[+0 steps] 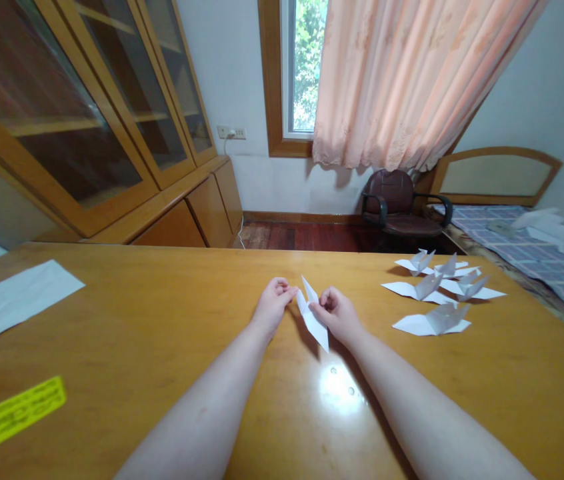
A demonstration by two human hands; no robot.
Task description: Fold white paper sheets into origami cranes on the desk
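Note:
A white folded paper crane (316, 325) is held just above the wooden table, in front of me. My right hand (336, 313) pinches its right side between thumb and fingers. At its upper left tip, my left hand (275, 303) has thumb and forefinger pressed together on a small pointed end of the paper. One narrow point of the crane stands up between the two hands. To the right, several finished-looking white paper cranes (432, 321) stand on the table with their wings spread.
The glossy wooden table (172, 320) spans the foreground. White paper (17, 300) lies at its left, near a yellow label (12, 417) with dark writing. Past the far edge are a glass-door cabinet (172, 193), a dark armchair (399, 200) and a bed (522, 233).

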